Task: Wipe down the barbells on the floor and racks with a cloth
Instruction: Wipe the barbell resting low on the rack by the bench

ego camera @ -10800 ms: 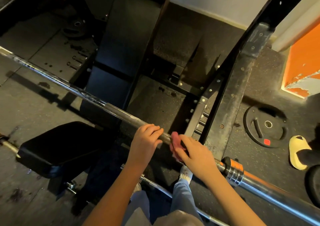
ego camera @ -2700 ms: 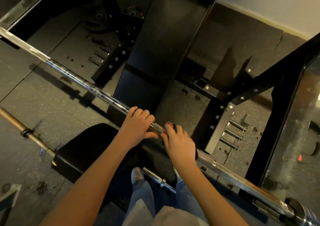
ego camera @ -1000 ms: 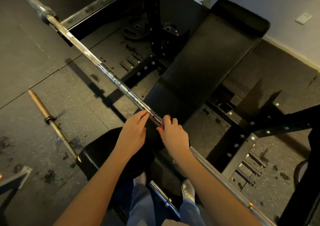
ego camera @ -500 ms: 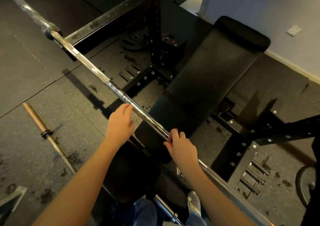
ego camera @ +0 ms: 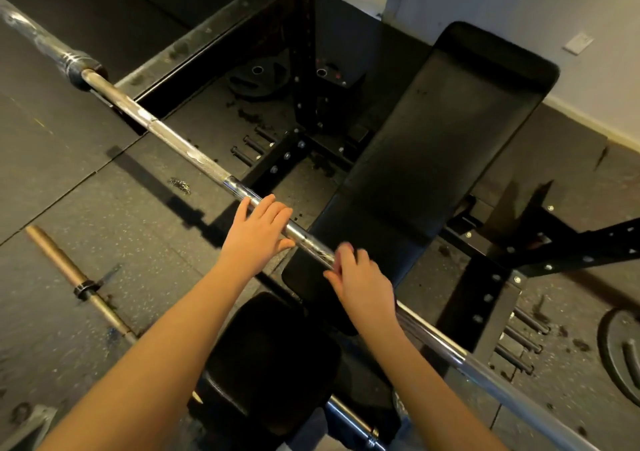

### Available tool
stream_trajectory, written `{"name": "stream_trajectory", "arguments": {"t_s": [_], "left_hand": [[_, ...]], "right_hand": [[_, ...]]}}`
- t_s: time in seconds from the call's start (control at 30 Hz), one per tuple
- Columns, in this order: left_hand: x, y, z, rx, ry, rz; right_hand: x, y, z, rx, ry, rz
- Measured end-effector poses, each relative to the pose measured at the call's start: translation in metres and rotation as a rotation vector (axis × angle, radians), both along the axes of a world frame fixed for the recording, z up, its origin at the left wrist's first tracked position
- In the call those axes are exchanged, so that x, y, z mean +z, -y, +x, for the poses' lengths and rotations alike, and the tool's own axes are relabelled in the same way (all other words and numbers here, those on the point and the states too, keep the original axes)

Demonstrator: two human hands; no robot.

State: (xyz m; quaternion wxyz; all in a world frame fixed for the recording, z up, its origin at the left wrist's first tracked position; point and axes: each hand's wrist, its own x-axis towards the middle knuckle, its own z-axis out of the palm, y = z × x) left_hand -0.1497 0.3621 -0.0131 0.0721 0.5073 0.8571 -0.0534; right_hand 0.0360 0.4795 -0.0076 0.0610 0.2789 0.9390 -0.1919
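1. The racked barbell [ego camera: 194, 154] runs from the upper left of the frame to the lower right, raised above the black bench [ego camera: 433, 159]; I judge it rests on the rack [ego camera: 571, 253], though no hooks show
2. The left hand [ego camera: 258, 232] lies on the smooth chrome stretch near centre, fingers fairly straight across the top and thumb spread toward the right, probably to steady the bar against rolling
3. The right hand [ego camera: 363, 284] sits on the bar just lower right of the left, apart from it; it is motion-blurred, fingers bent toward the shaft, and I cannot tell whether they pinch anything
4. No cloth can be made out; if present, it is hidden under that hand
5. No true containers appear; a weight plate [ego camera: 258, 76] lies flat inside the rack base at upper centre
6. A brown bar [ego camera: 69, 274] lies on the floor at the left, likely awaiting wiping
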Motion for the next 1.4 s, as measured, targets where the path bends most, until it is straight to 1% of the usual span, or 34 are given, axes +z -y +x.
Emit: {"name": "stream_trajectory", "arguments": {"t_s": [0.1, 0.23, 0.33, 0.4, 0.47, 0.57, 0.63, 0.73, 0.83, 0.9, 1.03, 1.2, 1.4], "left_hand": [[-0.001, 0.000, -0.001, -0.005, -0.001, 0.016], [-0.006, 0.001, -0.001, -0.006, -0.006, 0.039], [-0.009, 0.003, -0.001, -0.010, -0.027, 0.089], [-0.011, 0.003, -0.001, -0.013, -0.039, 0.099], [-0.013, 0.003, -0.001, -0.013, -0.043, 0.103], [-0.014, 0.003, -0.001, -0.008, -0.034, 0.097], [-0.016, 0.004, -0.002, -0.009, -0.033, 0.106], [-0.017, 0.005, -0.003, -0.019, -0.023, 0.135], [-0.017, 0.005, -0.002, -0.019, -0.018, 0.148], [-0.016, 0.005, -0.001, -0.011, -0.011, 0.144], [-0.012, 0.004, 0.000, 0.002, -0.009, 0.119], [-0.007, 0.001, 0.005, 0.020, -0.024, 0.087], [-0.007, 0.000, 0.006, 0.020, -0.058, 0.032]], "right_hand": [[-0.004, 0.004, -0.022, 0.026, -0.005, 0.028], [0.001, -0.004, 0.041, -0.048, -0.029, -0.020], [0.006, -0.003, 0.075, -0.046, 0.033, 0.021], [0.007, -0.005, 0.053, -0.040, 0.042, 0.000], [0.000, -0.003, 0.014, 0.010, 0.003, -0.043], [-0.008, 0.002, -0.030, 0.060, 0.000, -0.043], [-0.006, 0.004, -0.027, 0.047, 0.011, -0.044], [0.000, 0.003, 0.018, -0.025, 0.027, 0.010], [0.004, 0.002, 0.048, -0.091, 0.119, 0.080], [0.003, 0.004, 0.033, -0.077, 0.126, 0.112], [-0.004, 0.008, -0.001, 0.010, 0.043, 0.094], [-0.006, 0.005, 0.001, 0.030, -0.002, 0.121], [-0.009, 0.003, 0.002, 0.042, -0.034, 0.094]]}}
